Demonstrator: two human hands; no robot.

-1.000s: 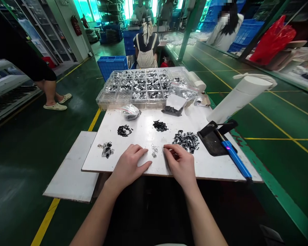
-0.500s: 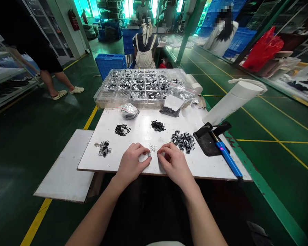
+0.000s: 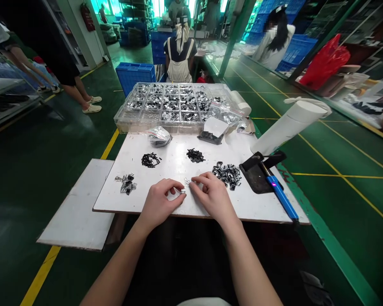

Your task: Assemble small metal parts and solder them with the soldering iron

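Between the thumb and forefinger of my left hand is a small silvery metal piece, held just above the white table near its front edge. My right hand has its thumb and forefinger closed together at a little heap of thin wire pieces; what the fingertips pinch is too small to make out. To the right of that hand lies a pile of black and silver clips. Small black parts form two heaps farther back, one on the left and one in the middle.
A clear compartment box full of small parts spans the back of the table. Plastic bags lie before it. At right are a blue pen-shaped tool on a black stand and a white roll. Mixed metal pieces sit left.
My right hand has moved left and slightly away from me, its fingertips reaching the wire heap. The left hand keeps its metal piece. People at the far left have shifted.
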